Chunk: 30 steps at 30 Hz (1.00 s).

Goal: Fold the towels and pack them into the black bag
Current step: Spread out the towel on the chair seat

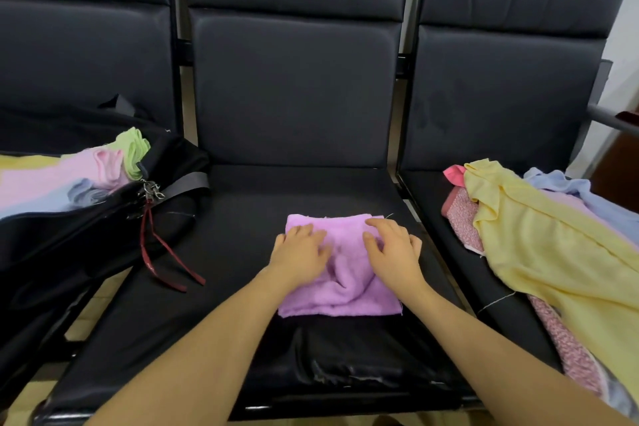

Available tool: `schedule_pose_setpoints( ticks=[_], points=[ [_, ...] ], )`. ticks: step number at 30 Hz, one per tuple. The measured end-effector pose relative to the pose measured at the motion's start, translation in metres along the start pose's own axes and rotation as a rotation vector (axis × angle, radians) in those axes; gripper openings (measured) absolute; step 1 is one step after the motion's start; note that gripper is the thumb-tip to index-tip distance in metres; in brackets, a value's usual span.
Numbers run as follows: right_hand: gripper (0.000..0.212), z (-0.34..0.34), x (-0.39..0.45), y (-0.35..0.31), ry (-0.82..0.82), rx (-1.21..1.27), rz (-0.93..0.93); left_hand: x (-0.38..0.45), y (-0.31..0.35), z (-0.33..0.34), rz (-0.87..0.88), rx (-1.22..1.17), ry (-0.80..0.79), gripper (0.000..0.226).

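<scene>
A purple towel [340, 273] lies folded on the middle seat [224, 287] of a row of dark padded chairs, set toward the seat's right side and roughly midway between its back and front edges. Both hands press down on the far half of it. The left hand [300, 252] lies flat on the towel's left part, fingers straight and spread, its grip released, holding nothing. The right hand [394, 249] lies on the right part, fingers slightly bent at the knuckles yet flat against the cloth, its grip also released. Between the two hands the cloth is bunched into a soft ridge that runs toward the near edge of the towel. On the left seat sits the black bag [86, 239], open at the top, with folded towels [62, 180] in pink, green, blue and yellow stacked inside it; a metal clip with dark red cords [162, 252] hangs from its zipper down onto the middle seat's left edge. On the right seat lies a loose heap of unfolded cloth [539, 245]: a yellow piece on top, pale blue behind it, a pink speckled piece beneath.
</scene>
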State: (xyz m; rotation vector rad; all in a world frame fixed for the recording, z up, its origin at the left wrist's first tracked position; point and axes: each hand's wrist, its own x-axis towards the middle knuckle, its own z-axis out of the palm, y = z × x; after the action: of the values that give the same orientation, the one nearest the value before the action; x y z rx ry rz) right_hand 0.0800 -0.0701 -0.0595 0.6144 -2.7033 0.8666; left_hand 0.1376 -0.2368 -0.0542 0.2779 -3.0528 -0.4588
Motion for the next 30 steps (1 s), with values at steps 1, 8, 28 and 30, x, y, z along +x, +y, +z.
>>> schedule_pose_setpoints(
  ticks=[1, 8, 28, 30],
  points=[
    [0.045, 0.0, 0.0, -0.002, -0.02, -0.064, -0.071, -0.006, -0.011, 0.005, -0.002, 0.068, -0.125, 0.045],
    [0.048, 0.009, -0.008, -0.006, -0.484, -0.321, -0.192, -0.019, -0.049, 0.013, -0.092, 0.1, -0.24, 0.053],
    [0.023, -0.007, -0.034, -0.037, -0.422, -0.148, -0.273, -0.083, -0.055, -0.013, 0.237, 0.003, 0.006, 0.032],
    [0.018, -0.009, -0.031, -0.039, -0.494, -0.255, -0.371, -0.087, -0.057, -0.012, 0.215, -0.041, 0.027, 0.032]
  ],
)
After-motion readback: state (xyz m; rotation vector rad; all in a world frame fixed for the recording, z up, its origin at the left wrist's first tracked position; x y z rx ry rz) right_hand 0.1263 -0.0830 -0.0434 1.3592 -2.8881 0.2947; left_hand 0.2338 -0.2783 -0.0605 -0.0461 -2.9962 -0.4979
